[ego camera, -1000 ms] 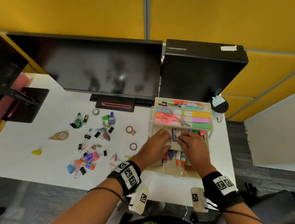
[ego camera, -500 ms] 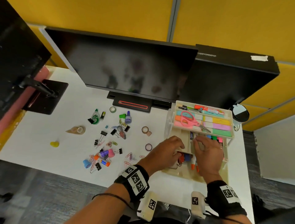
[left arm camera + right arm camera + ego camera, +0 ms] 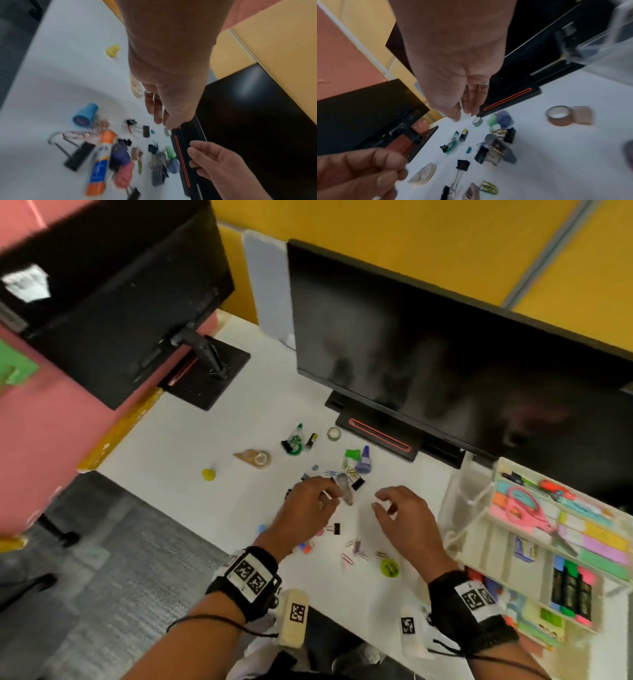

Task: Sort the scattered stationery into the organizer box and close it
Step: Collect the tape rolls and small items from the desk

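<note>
Hands hover side by side above the scatter of small stationery on the white desk [image 3: 191, 419], both forearms reaching forward from the near edge with black wrist straps. The left hand [image 3: 305, 515] sits palm down over the clips, its fingers curled inward toward the thumb; whether they pinch anything I cannot tell, since the fingertips blur in the head view and are hidden behind the palm in the left wrist view. The right hand [image 3: 407, 518] hangs just to its right, apart from it, fingers loosely bent and spread, thumb out, holding nothing. Beneath and around them lie black binder clips [image 3: 357, 483], coloured paper clips [image 3: 356, 549], a glue stick [image 3: 101, 159], a blue cap [image 3: 84, 116], a yellow cap [image 3: 208, 474], a purple bottle [image 3: 364, 461] and a round green sharpener [image 3: 389, 568]. The organizer box [image 3: 479, 529] stands open at the desk's right end, well right of the right hand, its tiers fanned out with pink scissors [image 3: 525, 508] and pastel sticky notes [image 3: 596, 542] on an upper tray and markers [image 3: 570, 590] lower down. A dark monitor [image 3: 445, 354] stands behind the scatter.
</note>
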Demonstrator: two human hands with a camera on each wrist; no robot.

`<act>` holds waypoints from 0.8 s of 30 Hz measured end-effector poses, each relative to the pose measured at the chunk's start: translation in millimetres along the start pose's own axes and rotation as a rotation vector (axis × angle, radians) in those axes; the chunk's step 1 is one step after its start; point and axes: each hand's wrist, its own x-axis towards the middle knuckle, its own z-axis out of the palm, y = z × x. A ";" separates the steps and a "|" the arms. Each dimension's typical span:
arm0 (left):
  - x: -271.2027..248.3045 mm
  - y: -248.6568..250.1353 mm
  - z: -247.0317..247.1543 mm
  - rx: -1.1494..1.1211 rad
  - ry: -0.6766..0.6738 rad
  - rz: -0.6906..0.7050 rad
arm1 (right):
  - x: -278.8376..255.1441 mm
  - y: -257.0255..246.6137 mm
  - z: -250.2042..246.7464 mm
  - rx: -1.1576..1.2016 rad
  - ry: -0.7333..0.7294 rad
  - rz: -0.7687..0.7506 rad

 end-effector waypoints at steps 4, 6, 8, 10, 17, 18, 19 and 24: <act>-18.1 -42.1 -39.2 -0.026 0.073 -0.110 | 61.5 -45.5 25.7 -0.034 -0.123 -0.070; -28.4 -57.4 -55.9 -0.022 0.076 -0.143 | 91.5 -62.5 42.1 -0.080 -0.181 -0.109; -38.6 -70.5 -70.9 -0.019 0.080 -0.175 | 117.7 -77.0 60.3 -0.111 -0.244 -0.135; -48.8 -81.8 -83.7 -0.028 0.083 -0.208 | 141.4 -87.7 78.1 -0.207 -0.339 -0.190; -86.7 -110.4 -110.3 -0.008 0.100 -0.299 | 197.5 -96.4 120.4 -0.510 -0.535 -0.413; -90.6 -113.8 -111.7 -0.004 0.096 -0.304 | 201.1 -93.7 123.1 -0.510 -0.549 -0.416; -93.7 -116.8 -112.9 0.001 0.087 -0.311 | 203.6 -90.7 125.3 -0.499 -0.558 -0.416; -98.1 -126.8 -113.1 0.025 0.057 -0.332 | 204.6 -81.0 130.7 -0.486 -0.480 -0.482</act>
